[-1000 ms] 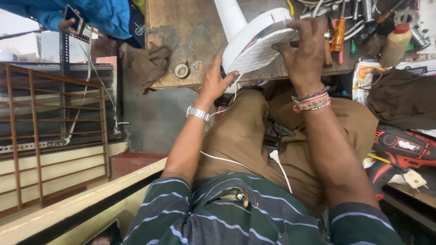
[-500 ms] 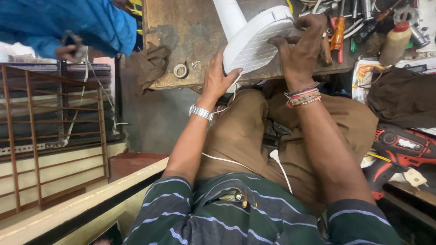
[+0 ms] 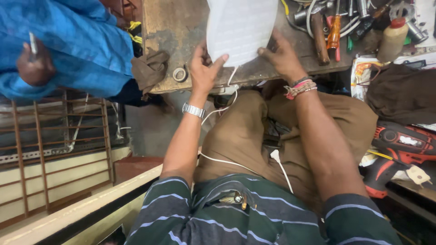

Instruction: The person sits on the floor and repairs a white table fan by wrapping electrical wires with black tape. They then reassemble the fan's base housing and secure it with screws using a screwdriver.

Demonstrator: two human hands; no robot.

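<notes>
White fan base (image 3: 240, 29) now upright, top cropped; left hand (image 3: 203, 68), right hand (image 3: 282, 56) grip it.

Bench (image 3: 181, 27) is pretty boxed in. The white panel (image 3: 240, 27) fills the middle, with 1 hand on each side: left hand (image 3: 203, 68), right hand (image 3: 284, 56). Bare bench shows far left of the panel, with only a ring (image 3: 180, 74) and a rag (image 3: 149, 69) near that edge. Right of the panel, tools (image 3: 334, 29) and a bottle (image 3: 393, 38) crowd the bench. Cord (image 3: 222, 109) hangs over the lap.
</notes>
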